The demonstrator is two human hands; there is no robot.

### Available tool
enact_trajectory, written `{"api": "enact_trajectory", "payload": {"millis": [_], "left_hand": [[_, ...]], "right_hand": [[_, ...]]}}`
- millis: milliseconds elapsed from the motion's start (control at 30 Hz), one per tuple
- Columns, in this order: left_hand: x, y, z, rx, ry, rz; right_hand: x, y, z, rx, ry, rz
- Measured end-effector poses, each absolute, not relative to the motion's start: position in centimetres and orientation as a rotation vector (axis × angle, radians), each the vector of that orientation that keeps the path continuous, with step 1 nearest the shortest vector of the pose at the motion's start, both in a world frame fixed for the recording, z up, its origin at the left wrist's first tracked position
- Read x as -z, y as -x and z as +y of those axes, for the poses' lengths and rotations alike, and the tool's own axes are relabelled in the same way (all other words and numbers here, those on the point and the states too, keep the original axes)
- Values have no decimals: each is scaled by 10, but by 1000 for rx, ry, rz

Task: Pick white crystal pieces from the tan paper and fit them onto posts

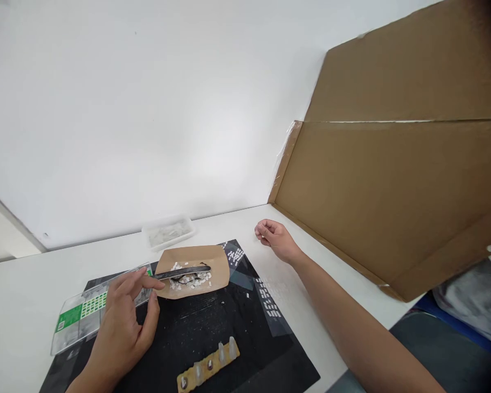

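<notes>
My left hand (125,322) is at the lower left, over the edge of a clear plastic case (69,322) with a green label. Its thumb stands apart from the fingers. The index fingertip is close to the end of a long dark tool (188,270), whose kind I cannot make out; contact is unclear. That tool lies across a brown paper tray (216,259), above many small white pieces (204,277). Over the white table to the right, my right hand (276,238) has its fingers curled together. Anything between them is hidden or too small to name.
Under the tray spreads a black mat (213,322). On it lies a yellowish strip (207,367) with several upright translucent pieces. Clear sheets with white pieces (270,305) line its right edge. A white tub (167,232) stands by the wall; cardboard (384,191) rises at right.
</notes>
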State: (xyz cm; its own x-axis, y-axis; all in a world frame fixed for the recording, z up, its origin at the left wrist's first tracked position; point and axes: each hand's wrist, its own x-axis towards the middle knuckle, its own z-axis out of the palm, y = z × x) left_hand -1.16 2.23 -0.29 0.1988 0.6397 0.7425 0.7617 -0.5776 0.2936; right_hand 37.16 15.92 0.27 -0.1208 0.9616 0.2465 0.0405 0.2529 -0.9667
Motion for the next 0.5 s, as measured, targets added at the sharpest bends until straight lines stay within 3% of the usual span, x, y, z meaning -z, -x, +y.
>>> {"api": "enact_trajectory", "payload": {"millis": [200,500], "left_hand": [[3,10,21,1347,2323,-1339],[-3,-7,15,1346,2437,-1225]], "right_hand": [[-16,-342,138,-1473,607,-1179],[-24,-287,90,-1703,405,-1263]]}}
